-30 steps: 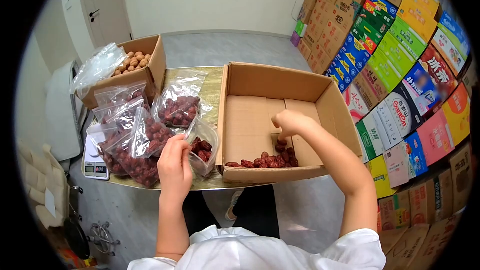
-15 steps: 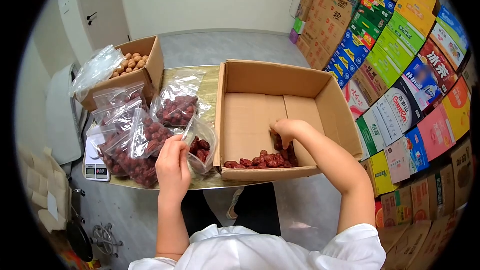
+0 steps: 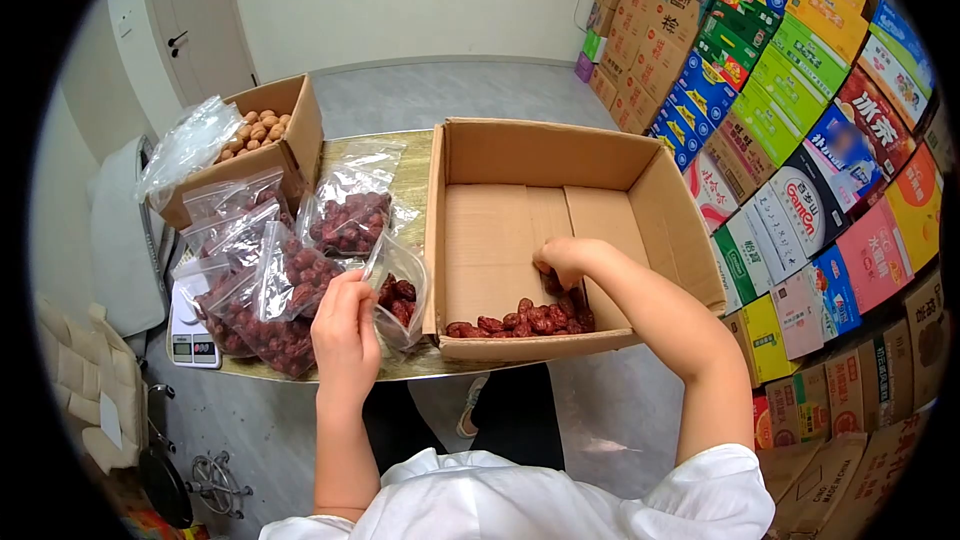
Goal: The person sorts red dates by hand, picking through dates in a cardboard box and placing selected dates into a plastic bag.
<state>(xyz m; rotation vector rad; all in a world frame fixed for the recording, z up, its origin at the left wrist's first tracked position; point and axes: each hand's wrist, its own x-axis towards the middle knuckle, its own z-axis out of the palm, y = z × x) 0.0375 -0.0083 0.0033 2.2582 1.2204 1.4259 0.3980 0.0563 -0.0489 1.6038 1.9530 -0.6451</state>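
My left hand pinches the near edge of an open clear plastic bag partly filled with dried red dates. Inside the large cardboard box, my right hand curls its fingers over some dark red dates, which show just beneath it. A small pile of loose red dates lies along the box's near wall, below that hand. Several filled zip bags of dates are heaped left of the open bag, one of them farther back.
At the back left of the table stands a box of walnuts with empty plastic bags over its side. A digital scale sits at the left edge. Stacked cartons line the right; an office chair stands lower left.
My right hand has shifted very slightly left over the dates. My left hand keeps its pinch on the bag, and the view has moved a little.
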